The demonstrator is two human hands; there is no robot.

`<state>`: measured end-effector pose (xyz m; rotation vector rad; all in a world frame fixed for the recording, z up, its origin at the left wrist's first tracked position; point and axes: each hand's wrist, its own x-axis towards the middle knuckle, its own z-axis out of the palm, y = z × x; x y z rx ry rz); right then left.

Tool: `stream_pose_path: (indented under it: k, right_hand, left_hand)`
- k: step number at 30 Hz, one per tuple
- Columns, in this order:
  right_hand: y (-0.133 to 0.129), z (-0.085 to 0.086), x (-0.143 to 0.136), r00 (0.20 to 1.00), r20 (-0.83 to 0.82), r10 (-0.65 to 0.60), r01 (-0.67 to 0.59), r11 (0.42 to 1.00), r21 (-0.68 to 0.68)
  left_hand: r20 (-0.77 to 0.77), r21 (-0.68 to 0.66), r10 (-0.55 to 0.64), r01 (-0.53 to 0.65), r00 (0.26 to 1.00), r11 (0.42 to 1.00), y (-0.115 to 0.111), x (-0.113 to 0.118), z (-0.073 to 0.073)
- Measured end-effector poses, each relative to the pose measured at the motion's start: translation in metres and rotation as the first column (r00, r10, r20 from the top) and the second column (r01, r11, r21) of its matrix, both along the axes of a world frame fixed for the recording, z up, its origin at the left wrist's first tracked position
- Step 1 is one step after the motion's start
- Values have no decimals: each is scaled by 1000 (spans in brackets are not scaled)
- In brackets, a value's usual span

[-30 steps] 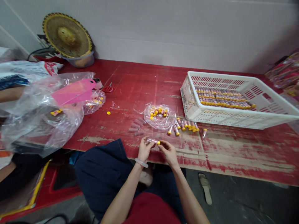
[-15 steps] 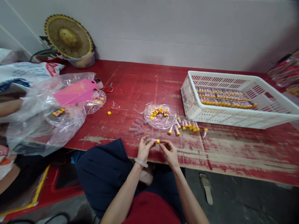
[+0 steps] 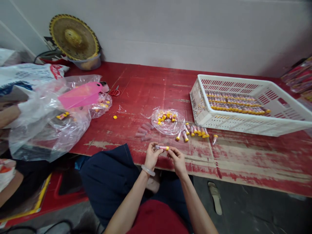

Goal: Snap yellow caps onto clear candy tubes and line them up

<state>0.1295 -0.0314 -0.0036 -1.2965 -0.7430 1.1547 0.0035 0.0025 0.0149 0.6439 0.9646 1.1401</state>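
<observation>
Between my two hands lies a small clear tube with a yellow cap [image 3: 162, 147], held level above the table's front edge. My left hand [image 3: 152, 156] pinches its clear end between thumb and fingers. At the capped end, my right hand [image 3: 177, 159] has its fingertips closed on the yellow cap. Just beyond are several empty clear tubes [image 3: 143, 131] in a loose pile. Beside them sits a clear plastic bag [image 3: 168, 128] with yellow-capped pieces in it. Several capped tubes [image 3: 197, 130] lie to the right of the bag, and a lone capped tube [image 3: 214, 139] farther right.
A white slatted crate [image 3: 243, 122] with rows of capped tubes stands at right on the red table [image 3: 146, 84]. At left are a large plastic bag [image 3: 31, 136], a pink scoop [image 3: 79, 95], scissors [image 3: 114, 91], a loose yellow cap [image 3: 115, 117] and another person's arm [image 3: 9, 116].
The cap now sits flush on the tube between my hands, and the tube shows more clearly. The view has shifted slightly; the other person's arm at left has moved a little.
</observation>
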Motion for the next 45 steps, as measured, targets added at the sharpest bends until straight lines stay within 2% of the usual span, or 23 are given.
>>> stream_pose_path:
  k: [7,12,22,27,35,45]
  right_hand:
    - [0,2,2,995,-96,-1,-5,998,-60]
    - [0,5,1,999,-32,-30,29,999,-16]
    - [-3,7,-1,996,92,-14,6,996,88]
    - [-6,8,-2,996,80,-49,40,993,108]
    - [-5,12,-2,992,102,-69,59,993,103]
    - [-5,13,-1,987,137,-84,68,990,121]
  left_hand:
    - [-22,49,-28,30,999,998,-2,-1,3]
    - [-19,-23,-4,4,1000,1000,-1,-1,-1]
    - [-172,-132,10,-33,985,991,0,-3,-2]
    - [-259,-130,-41,8,965,992,-2,-4,0]
    - [-268,-139,-174,141,948,980,-7,-1,0]
    - [-294,-116,-215,189,931,975,-11,1,4]
